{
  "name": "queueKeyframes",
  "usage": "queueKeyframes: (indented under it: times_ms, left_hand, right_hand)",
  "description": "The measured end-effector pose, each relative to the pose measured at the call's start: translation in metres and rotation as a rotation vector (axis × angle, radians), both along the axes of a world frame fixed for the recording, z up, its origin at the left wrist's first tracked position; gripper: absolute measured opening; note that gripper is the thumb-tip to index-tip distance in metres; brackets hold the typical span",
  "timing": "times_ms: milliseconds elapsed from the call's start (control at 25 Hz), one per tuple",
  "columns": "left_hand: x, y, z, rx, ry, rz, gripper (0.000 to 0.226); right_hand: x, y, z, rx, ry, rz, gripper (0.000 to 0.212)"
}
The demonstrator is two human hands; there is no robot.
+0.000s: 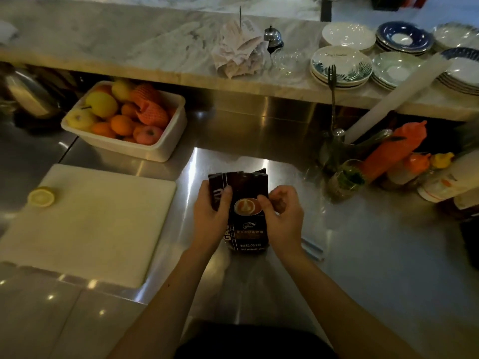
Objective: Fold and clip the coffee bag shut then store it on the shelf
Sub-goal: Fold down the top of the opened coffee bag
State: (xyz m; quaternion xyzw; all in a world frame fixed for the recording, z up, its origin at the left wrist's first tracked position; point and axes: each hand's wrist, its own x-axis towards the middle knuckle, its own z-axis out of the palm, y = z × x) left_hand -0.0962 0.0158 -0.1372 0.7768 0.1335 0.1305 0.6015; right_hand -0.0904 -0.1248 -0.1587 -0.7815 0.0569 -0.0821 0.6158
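Coffee bag [242, 216] held upright between both hands on the steel counter [363, 255].

Its left edge is gripped by the left hand [210, 216], thumb across the front; its right edge is met by the right hand [283, 216], whose fingers are curled, though whether something small is pinched in them cannot be told. The bag's long axis runs up and away from the body, and its open, unfolded top [238, 176] is left free just beyond the fingertips, equally near to either hand. Both forearms are brought in symmetrically from below, wrists level. A pale blue strip [312, 248], possibly the clip, is seen beside the right wrist. A cutting board [85, 224] lies to the left, a fruit tub [124, 120] farther off.
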Motion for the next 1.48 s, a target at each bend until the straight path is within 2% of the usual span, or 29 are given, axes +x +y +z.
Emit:
queueKeyframes:
  times_ms: [120,280,560,840,1080,1240,1400,1480]
  left_hand:
    - [-0.024,0.006,-0.008,0.009,0.007,0.034,0.017]
    - [-0.029,0.010,-0.013,0.034,0.009,0.084,0.021]
    - [-0.024,0.007,-0.014,-0.019,0.029,-0.004,0.028]
    - [-0.024,0.013,-0.023,0.098,0.008,-0.010,0.027]
    - [-0.026,0.016,-0.024,0.143,-0.012,-0.005,0.028]
    - [-0.016,0.028,-0.014,0.107,-0.048,-0.114,0.022]
    - [-0.003,0.046,-0.002,-0.025,-0.025,-0.232,0.015]
    - [0.000,0.055,0.002,-0.113,0.036,-0.369,0.009]
  right_hand:
    - [-0.033,0.016,-0.008,0.008,0.060,0.015,0.025]
    - [-0.051,0.041,0.002,0.002,0.047,0.019,0.031]
    - [-0.032,0.066,0.013,-0.133,0.055,-0.253,0.029]
    - [-0.032,0.060,0.006,-0.322,-0.101,-0.200,0.022]
    - [-0.029,0.056,0.004,-0.296,-0.069,-0.191,0.026]
    - [-0.020,0.042,0.013,-0.184,-0.006,-0.147,0.029]
    - [-0.009,0.022,0.024,-0.188,0.011,-0.073,0.024]
    - [-0.007,0.019,0.028,-0.206,0.006,-0.035,0.022]
